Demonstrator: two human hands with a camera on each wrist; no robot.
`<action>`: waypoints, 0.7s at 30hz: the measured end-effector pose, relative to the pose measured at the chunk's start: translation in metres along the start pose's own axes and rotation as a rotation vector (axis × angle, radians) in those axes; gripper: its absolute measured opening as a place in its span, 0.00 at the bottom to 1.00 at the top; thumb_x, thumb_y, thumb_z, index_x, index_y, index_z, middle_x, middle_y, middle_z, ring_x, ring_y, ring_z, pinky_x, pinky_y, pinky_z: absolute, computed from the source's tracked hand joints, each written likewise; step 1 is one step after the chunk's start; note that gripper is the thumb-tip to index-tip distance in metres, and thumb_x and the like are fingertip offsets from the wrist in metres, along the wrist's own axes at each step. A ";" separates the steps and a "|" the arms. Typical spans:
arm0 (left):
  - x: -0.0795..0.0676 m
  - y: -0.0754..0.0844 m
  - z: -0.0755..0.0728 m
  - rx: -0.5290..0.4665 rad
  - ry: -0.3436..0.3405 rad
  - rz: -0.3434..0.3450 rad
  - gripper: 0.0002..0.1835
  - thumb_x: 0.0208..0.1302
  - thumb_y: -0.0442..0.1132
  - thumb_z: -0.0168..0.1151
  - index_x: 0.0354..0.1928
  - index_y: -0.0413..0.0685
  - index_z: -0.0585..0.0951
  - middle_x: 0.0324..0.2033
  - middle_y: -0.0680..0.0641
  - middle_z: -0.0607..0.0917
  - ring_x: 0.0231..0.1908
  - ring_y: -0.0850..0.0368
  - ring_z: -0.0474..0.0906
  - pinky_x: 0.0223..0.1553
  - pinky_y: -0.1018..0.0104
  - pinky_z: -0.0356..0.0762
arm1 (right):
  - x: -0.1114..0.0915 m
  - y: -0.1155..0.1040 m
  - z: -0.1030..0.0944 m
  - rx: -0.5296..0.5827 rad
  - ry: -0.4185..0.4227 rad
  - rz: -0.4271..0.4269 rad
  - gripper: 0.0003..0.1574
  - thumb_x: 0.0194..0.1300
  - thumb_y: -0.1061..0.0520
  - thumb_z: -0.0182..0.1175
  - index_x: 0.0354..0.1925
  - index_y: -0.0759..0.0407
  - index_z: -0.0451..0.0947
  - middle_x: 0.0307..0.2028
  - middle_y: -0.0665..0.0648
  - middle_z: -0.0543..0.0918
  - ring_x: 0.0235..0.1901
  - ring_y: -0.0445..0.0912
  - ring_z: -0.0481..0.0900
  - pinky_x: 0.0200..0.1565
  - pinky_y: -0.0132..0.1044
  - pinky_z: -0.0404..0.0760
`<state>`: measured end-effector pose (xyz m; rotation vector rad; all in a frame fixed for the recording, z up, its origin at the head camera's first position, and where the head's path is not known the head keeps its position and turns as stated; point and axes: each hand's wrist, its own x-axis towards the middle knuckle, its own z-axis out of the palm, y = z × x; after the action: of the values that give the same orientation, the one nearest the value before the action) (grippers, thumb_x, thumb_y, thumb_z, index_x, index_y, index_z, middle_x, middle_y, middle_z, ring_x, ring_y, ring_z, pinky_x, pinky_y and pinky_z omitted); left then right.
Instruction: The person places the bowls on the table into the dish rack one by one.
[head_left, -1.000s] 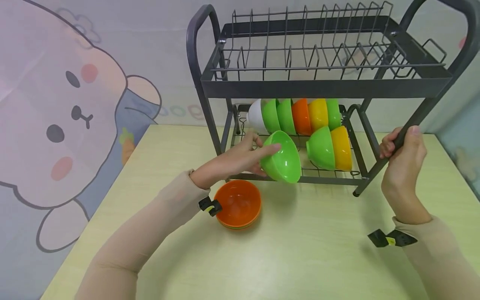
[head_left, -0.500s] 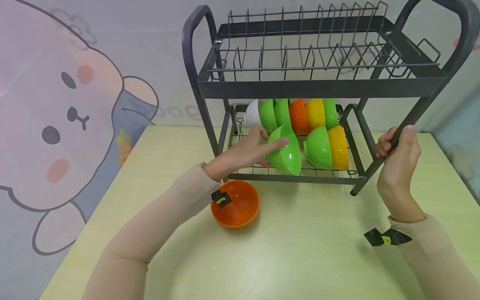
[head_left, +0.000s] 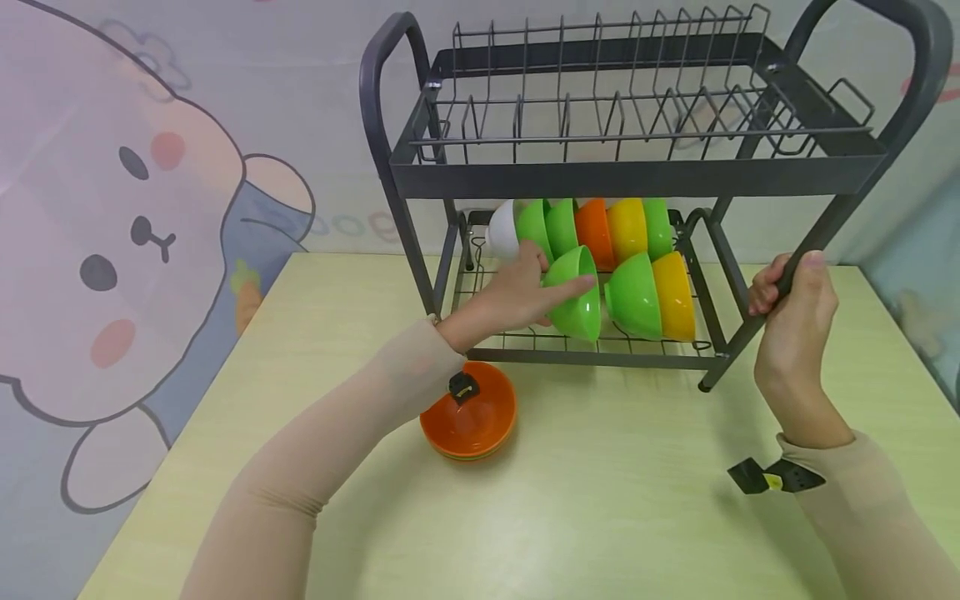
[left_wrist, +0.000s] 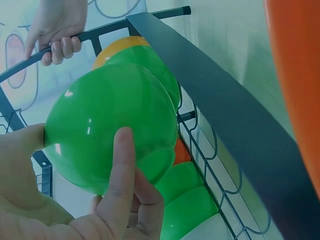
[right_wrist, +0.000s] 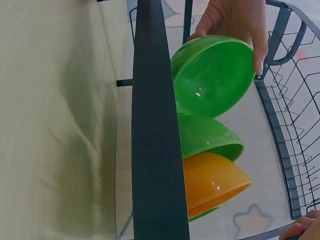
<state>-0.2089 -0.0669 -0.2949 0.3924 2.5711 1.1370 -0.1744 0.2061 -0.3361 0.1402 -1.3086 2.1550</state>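
My left hand holds a green bowl tilted on its side, thumb over the rim and fingers behind it. The bowl sits at the front of the lower tier, just left of another green bowl and a yellow bowl. In the left wrist view the fingers spread under the held bowl's rounded outside. My right hand grips the right front post of the dark dish rack. A back row holds a white bowl, an orange bowl and several green and yellow ones.
Nested bowls with an orange one on top stand on the table before the rack's left front, under my left wrist. The rack's upper tier has wire dividers. A cartoon-printed cloth hangs behind.
My left hand has carried the green bowl right and back into the lower tier, turning it more onto its side. My right hand keeps its grip on the post.
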 end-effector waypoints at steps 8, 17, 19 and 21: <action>0.009 0.000 0.004 0.014 0.006 0.006 0.37 0.66 0.68 0.56 0.53 0.43 0.57 0.44 0.39 0.75 0.28 0.58 0.86 0.39 0.62 0.77 | 0.000 -0.001 -0.001 0.011 -0.036 -0.009 0.24 0.81 0.52 0.44 0.28 0.63 0.67 0.20 0.55 0.63 0.20 0.45 0.56 0.24 0.29 0.61; 0.019 0.002 0.010 0.078 0.002 -0.024 0.57 0.64 0.71 0.55 0.73 0.33 0.43 0.44 0.38 0.81 0.27 0.58 0.85 0.39 0.62 0.78 | 0.000 -0.003 -0.004 -0.006 -0.068 0.009 0.24 0.81 0.52 0.42 0.29 0.63 0.67 0.21 0.56 0.63 0.21 0.46 0.57 0.25 0.30 0.62; 0.020 0.003 0.012 0.080 -0.002 -0.035 0.60 0.64 0.71 0.55 0.75 0.34 0.40 0.50 0.36 0.80 0.28 0.59 0.85 0.42 0.62 0.79 | 0.000 -0.003 -0.004 -0.005 -0.067 0.012 0.24 0.81 0.52 0.42 0.29 0.63 0.67 0.21 0.56 0.63 0.21 0.46 0.57 0.25 0.30 0.62; 0.021 0.003 0.015 0.074 -0.007 -0.047 0.62 0.63 0.72 0.55 0.76 0.35 0.35 0.59 0.36 0.76 0.29 0.57 0.85 0.46 0.60 0.78 | 0.000 -0.003 -0.005 0.003 -0.064 0.015 0.24 0.82 0.52 0.42 0.29 0.63 0.67 0.20 0.56 0.63 0.21 0.46 0.57 0.25 0.30 0.62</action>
<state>-0.2225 -0.0474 -0.3056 0.3506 2.6085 1.0248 -0.1713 0.2108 -0.3364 0.2025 -1.3468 2.1812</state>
